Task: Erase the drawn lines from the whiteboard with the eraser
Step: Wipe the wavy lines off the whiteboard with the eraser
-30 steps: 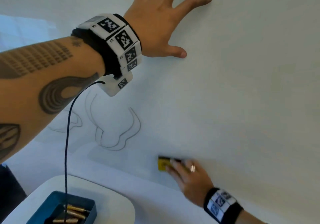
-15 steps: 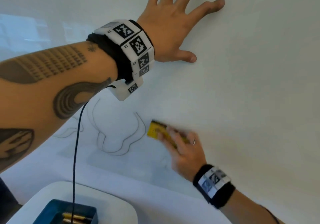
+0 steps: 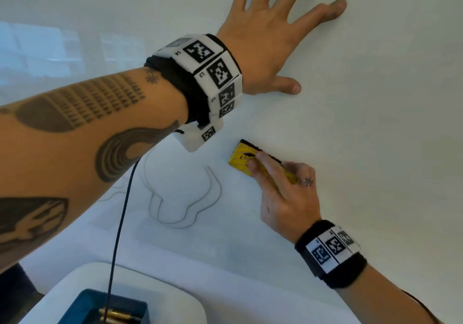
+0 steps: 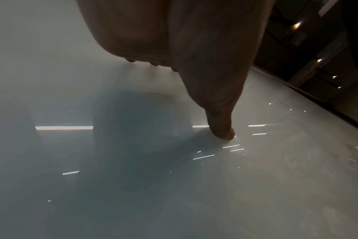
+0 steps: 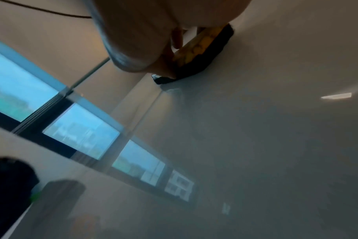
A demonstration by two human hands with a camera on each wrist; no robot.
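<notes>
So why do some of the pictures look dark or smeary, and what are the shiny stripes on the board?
Head view: bright and mostly sharp; the whiteboard mirrors windows at upper left. Left wrist view: dim, with the left hand casting a shadow, and the stripes are reflected lights. Right wrist view: smeared by motion blur, so the yellow eraser under the right hand looks soft.

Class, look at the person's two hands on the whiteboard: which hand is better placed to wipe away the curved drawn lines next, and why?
The right hand. It already presses the yellow eraser against the whiteboard, just right of the drawn lines. The left hand is spread flat higher up, holding nothing.
</notes>
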